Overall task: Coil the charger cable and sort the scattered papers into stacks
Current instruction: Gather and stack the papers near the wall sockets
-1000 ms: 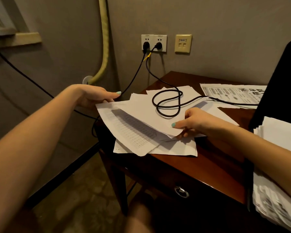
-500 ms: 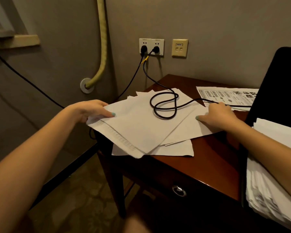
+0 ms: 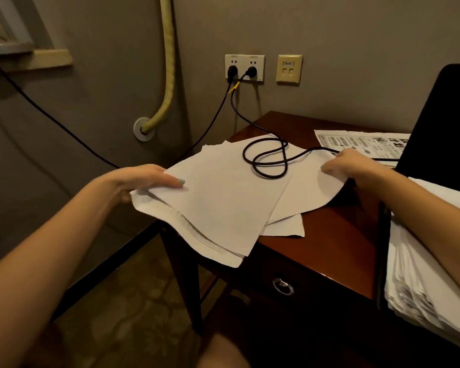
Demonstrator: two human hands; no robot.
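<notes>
Papers held at both edges, cable lying on top

Nearest me, the left hand (image 3: pixel 141 181) grips the left edge of the papers (image 3: pixel 223 197), thumb flat on top, the other fingers hidden beneath. That near corner hangs off the table (image 3: pixel 329 235) and sags. The right hand (image 3: pixel 353 166) pinches the opposite edge with curled fingers, and the sheets bow between the two holds. They look thin, limp and slick against each other, and they are fanned rather than squared. I judge that edge grips alone will let the middle droop and lower sheets slide out. A deeper hold, then tapping them square on the wood, should serve better. One sheet lies flat on the tabletop beneath the sheaf.

Under the table edge sits a drawer pull (image 3: pixel 283 286). A tall paper stack (image 3: pixel 422 274) stands close under the right forearm.

Further in, the charger cable (image 3: pixel 266 160) lies in two loose loops on the very sheets being held. It looks light and springy, likely to slither or snag if the papers tilt, so it is the main obstacle. It runs right past the right hand, and I cannot tell whether the fingers touch it. Beyond lie a printed sheet (image 3: pixel 356 142) and a black chair back (image 3: pixel 441 123).

At the wall, the cable climbs to a wall socket (image 3: pixel 245 67) and is plugged in, so it is tethered. A yellowish hose (image 3: pixel 169 62) hangs to the left.
</notes>
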